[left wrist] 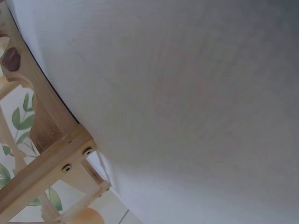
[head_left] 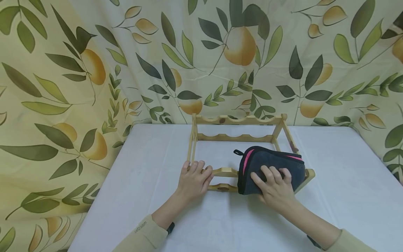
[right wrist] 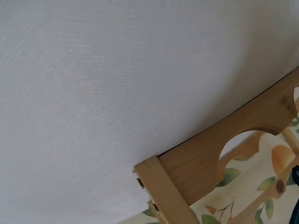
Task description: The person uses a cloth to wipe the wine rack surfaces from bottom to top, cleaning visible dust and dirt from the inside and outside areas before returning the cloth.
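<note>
A light wooden rack [head_left: 237, 120] with wavy rails stands on the white table. My left hand [head_left: 193, 182] grips its near left corner, fingers bent over the upper rail. On the right part of the rack lies a dark navy zip pouch [head_left: 252, 171] with black edging, pink trim and a small loop. My right hand [head_left: 277, 189] holds the pouch from the near side, fingers bent across its face; its underside is hidden. In the left wrist view a screwed corner of the rack [left wrist: 79, 149] shows; the right wrist view has another corner of the rack [right wrist: 187, 172]. Neither shows fingers.
The white tabletop [head_left: 151, 154] spreads around the rack on both sides and in front. Behind and to the left hangs a curtain [head_left: 126, 70] printed with leaves and orange fruit, close to the table's far edge.
</note>
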### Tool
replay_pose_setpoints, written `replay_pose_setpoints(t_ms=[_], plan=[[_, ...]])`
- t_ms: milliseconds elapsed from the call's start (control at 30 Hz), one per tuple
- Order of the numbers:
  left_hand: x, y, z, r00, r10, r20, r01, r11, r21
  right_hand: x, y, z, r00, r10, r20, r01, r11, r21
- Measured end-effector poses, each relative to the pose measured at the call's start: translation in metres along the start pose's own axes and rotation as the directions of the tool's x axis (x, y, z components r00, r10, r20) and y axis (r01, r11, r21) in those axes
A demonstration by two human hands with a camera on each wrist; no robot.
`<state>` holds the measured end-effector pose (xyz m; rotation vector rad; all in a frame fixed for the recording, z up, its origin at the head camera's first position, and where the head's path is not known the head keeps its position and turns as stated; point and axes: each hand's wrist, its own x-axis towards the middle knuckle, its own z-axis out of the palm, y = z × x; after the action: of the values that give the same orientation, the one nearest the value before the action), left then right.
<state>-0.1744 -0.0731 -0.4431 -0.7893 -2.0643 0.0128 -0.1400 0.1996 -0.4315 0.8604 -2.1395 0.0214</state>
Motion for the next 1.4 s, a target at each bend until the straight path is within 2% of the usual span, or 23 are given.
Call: replay_pose_setpoints(t_ms=[300, 667, 1000, 1200, 1300, 1333, 1400], plan=[[0.000, -0.001, 0.002, 1.000, 0.009, -0.015, -0.009, 1.000, 0.013, -0.002, 0.002, 0.002, 1.000, -0.026, 0.001, 0.026, 1.000, -0.001], [-0.002, -0.002, 0.004, 0.999, 0.027, -0.043, -0.025, 0.999, 0.028, -0.003, 0.004, 0.009, 0.992, -0.063, -0.109, 0.069, 0.996, 0.051], [-0.001, -0.002, 0.004, 0.998, 0.030, -0.047, -0.028, 0.999, 0.035, 0.000, 0.008, 0.004, 0.987, -0.109, -0.115, 0.116, 0.991, 0.064], [-0.001, -0.002, 0.003, 0.999, 0.020, -0.038, -0.019, 0.999, 0.029, -0.001, 0.012, 0.000, 0.984, -0.090, -0.151, 0.107, 0.988, 0.107], [0.000, -0.001, 0.002, 1.000, 0.018, -0.025, -0.017, 0.999, 0.028, 0.004, 0.014, -0.002, 0.965, -0.057, -0.257, 0.095, 0.986, 0.140], [0.000, -0.001, 0.002, 1.000, 0.016, -0.022, -0.016, 0.999, 0.032, 0.007, 0.014, -0.004, 0.952, -0.040, -0.305, 0.088, 0.985, 0.148], [-0.001, -0.001, 0.002, 1.000, 0.011, -0.015, -0.010, 0.999, 0.037, 0.016, 0.014, -0.009, 0.912, -0.005, -0.409, 0.077, 0.984, 0.159]])
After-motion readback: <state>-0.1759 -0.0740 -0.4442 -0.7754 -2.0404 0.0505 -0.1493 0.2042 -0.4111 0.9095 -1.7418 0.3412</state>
